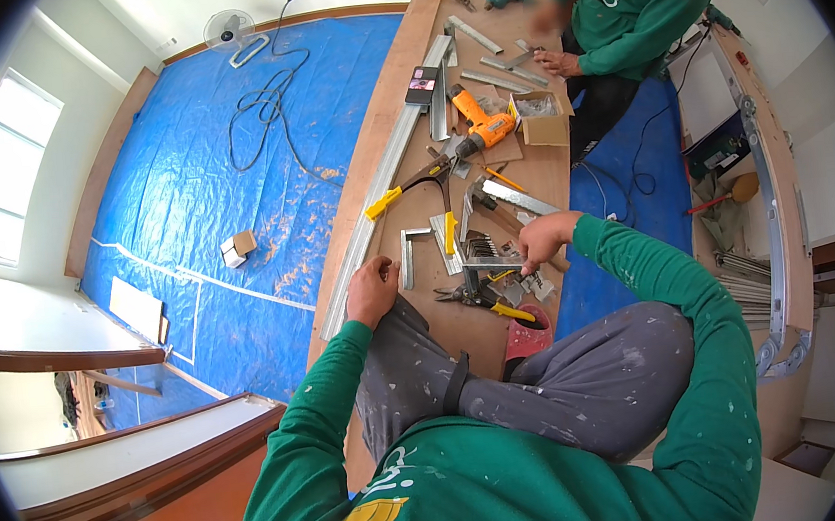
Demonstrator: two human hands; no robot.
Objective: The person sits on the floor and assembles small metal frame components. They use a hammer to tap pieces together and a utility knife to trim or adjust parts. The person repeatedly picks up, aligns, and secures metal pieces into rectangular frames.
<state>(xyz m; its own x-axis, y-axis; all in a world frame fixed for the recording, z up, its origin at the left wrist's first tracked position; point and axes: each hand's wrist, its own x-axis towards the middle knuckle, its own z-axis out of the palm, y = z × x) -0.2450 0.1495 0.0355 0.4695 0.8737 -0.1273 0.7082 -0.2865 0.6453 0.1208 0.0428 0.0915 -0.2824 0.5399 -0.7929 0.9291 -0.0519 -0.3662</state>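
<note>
Beside my raised knee, my left hand [370, 293] is closed with its fingers curled, and nothing shows in it. My right hand [548, 239] reaches down over the board and grips the end of a short metal channel [494, 263]. Between the two hands lies a bent metal bracket [415, 251]. Snips with dark jaws and yellow handles [476, 298] rest just below the channel. Farther up is a larger pair of yellow-handled snips [430, 181], spread wide. A long metal profile [370, 217] runs along the board's left side.
An orange cordless drill [484, 120], a phone [423, 85] and an open cardboard box [542, 118] lie on the wooden board [375, 114]. A co-worker in green [644, 8] handles metal at the far end. Blue sheeting [187, 162] with a cable and fan [228, 30] covers the left floor.
</note>
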